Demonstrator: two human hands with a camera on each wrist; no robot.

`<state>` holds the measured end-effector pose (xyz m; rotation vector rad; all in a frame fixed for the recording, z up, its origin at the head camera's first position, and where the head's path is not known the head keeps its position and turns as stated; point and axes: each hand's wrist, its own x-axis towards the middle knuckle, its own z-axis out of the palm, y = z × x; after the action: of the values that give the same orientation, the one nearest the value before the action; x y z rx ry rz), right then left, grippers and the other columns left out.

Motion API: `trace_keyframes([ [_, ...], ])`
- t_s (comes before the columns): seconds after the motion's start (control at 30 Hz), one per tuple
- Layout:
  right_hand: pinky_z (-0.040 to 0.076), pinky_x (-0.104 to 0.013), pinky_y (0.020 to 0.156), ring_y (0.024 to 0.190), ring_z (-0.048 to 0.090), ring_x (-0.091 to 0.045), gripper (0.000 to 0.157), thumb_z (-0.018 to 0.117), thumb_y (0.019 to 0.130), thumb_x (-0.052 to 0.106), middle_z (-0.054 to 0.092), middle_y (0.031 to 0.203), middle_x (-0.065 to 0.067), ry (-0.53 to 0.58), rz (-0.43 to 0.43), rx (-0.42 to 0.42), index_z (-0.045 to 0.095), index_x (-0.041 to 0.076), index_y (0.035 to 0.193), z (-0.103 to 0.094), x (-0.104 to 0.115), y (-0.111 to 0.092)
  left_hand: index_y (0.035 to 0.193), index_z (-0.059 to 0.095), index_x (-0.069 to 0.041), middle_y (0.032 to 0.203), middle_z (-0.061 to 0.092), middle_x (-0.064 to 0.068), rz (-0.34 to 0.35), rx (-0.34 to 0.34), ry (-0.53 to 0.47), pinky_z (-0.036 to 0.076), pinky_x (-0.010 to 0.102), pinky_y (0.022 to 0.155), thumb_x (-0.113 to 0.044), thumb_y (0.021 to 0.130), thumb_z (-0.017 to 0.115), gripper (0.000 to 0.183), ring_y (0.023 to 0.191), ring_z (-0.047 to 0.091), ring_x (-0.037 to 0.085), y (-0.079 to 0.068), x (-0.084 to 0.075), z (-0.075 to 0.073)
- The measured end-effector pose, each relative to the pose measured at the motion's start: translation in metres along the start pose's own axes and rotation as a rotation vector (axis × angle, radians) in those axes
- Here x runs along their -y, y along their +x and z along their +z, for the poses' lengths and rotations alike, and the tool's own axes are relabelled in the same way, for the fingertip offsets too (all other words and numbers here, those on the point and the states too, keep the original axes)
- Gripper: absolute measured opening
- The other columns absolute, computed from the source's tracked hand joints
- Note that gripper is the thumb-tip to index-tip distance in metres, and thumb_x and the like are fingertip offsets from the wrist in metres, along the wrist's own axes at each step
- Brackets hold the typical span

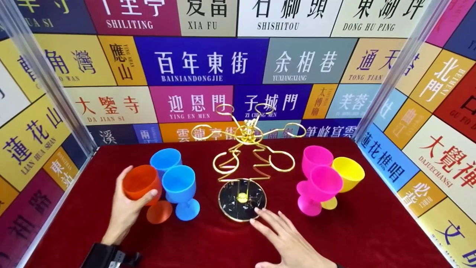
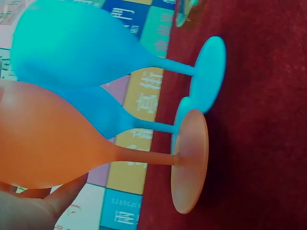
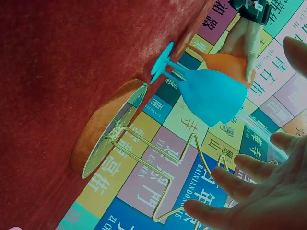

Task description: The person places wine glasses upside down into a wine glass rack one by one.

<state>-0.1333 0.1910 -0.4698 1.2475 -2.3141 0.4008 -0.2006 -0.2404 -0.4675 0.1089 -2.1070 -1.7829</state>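
Observation:
My left hand (image 1: pixel 124 212) grips the bowl of an orange-red plastic goblet (image 1: pixel 140 184), thumb across the near side and fingers round the far left. The goblet's stem and round foot (image 2: pixel 191 163) show below the hand in the left wrist view. Two blue goblets (image 1: pixel 179 186) stand close to its right. In the middle is a gold wire glass rack (image 1: pixel 248 136) with several ring holders and a round black marbled base (image 1: pixel 238 214). My right hand (image 1: pixel 290 240) holds nothing, its fingers spread, fingertips right at the base's near right edge.
Two pink goblets (image 1: pixel 325 184) and a yellow goblet (image 1: pixel 351 173) stand upright to the right of the rack. A dark red cloth (image 1: pixel 208 242) covers the table. Panels printed with signs (image 1: pixel 200 61) rise at the back and both sides, with clear corner posts (image 1: pixel 405 70).

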Motion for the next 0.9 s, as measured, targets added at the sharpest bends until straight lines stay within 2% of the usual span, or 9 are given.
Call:
trace_keyframes([
  [0.2, 0.004, -0.028, 0.124, 0.139, 0.040, -0.028, 0.089, 0.072, 0.079, 0.060, 0.042, 0.153, -0.015, 0.027, 0.030, 0.012, 0.042, 0.014, 0.149, -0.003, 0.002, 0.001, 0.149, 0.033, -0.018, 0.121, 0.056, -0.004, 0.030, -0.046, -0.005, 0.047, 0.013, 0.085, 0.001, 0.076, 0.080, 0.089, 0.106, 0.056, 0.013, -0.007, -0.015, -0.015],
  [0.33, 0.002, -0.026, 0.124, 0.140, 0.040, -0.028, 0.090, 0.074, 0.077, 0.058, 0.040, 0.154, -0.013, 0.038, 0.048, 0.018, 0.043, 0.013, 0.149, -0.004, 0.001, 0.001, 0.149, 0.034, -0.021, 0.122, 0.056, -0.004, 0.000, -0.070, -0.008, 0.047, 0.011, 0.084, 0.000, 0.079, 0.078, 0.086, 0.106, 0.056, 0.011, -0.014, -0.028, -0.026],
  [0.43, 0.003, -0.025, 0.124, 0.142, 0.037, -0.025, 0.092, 0.074, 0.077, 0.060, 0.037, 0.156, -0.009, 0.037, 0.081, 0.042, 0.039, 0.017, 0.151, -0.006, 0.001, 0.001, 0.147, 0.034, -0.021, 0.122, 0.056, -0.002, -0.018, -0.084, -0.060, 0.049, 0.011, 0.083, 0.002, 0.081, 0.075, 0.081, 0.104, 0.058, 0.010, -0.021, -0.040, -0.034],
  [0.53, 0.003, -0.024, 0.124, 0.143, 0.036, -0.022, 0.093, 0.073, 0.078, 0.061, 0.036, 0.157, -0.008, 0.032, 0.099, 0.055, 0.038, 0.019, 0.152, -0.008, 0.001, 0.001, 0.145, 0.036, -0.018, 0.122, 0.057, 0.001, -0.001, -0.090, -0.121, 0.051, 0.012, 0.082, 0.006, 0.082, 0.073, 0.076, 0.103, 0.060, 0.010, -0.028, -0.054, -0.039],
  [0.7, 0.004, -0.026, 0.124, 0.142, 0.037, -0.024, 0.092, 0.072, 0.079, 0.062, 0.040, 0.155, -0.011, 0.036, 0.077, 0.025, 0.039, 0.016, 0.151, -0.010, 0.002, 0.004, 0.143, 0.039, -0.014, 0.123, 0.059, 0.005, 0.067, -0.059, -0.136, 0.052, 0.014, 0.084, 0.010, 0.080, 0.072, 0.075, 0.104, 0.060, 0.014, -0.044, -0.078, -0.038],
  [0.9, 0.006, -0.026, 0.124, 0.141, 0.038, -0.025, 0.094, 0.072, 0.078, 0.061, 0.039, 0.155, -0.011, 0.052, 0.068, -0.016, 0.038, 0.013, 0.151, -0.012, 0.004, 0.007, 0.146, 0.038, -0.010, 0.124, 0.059, 0.009, 0.164, 0.012, -0.137, 0.054, 0.017, 0.084, 0.014, 0.075, 0.073, 0.083, 0.105, 0.061, 0.017, -0.066, -0.102, -0.024],
])
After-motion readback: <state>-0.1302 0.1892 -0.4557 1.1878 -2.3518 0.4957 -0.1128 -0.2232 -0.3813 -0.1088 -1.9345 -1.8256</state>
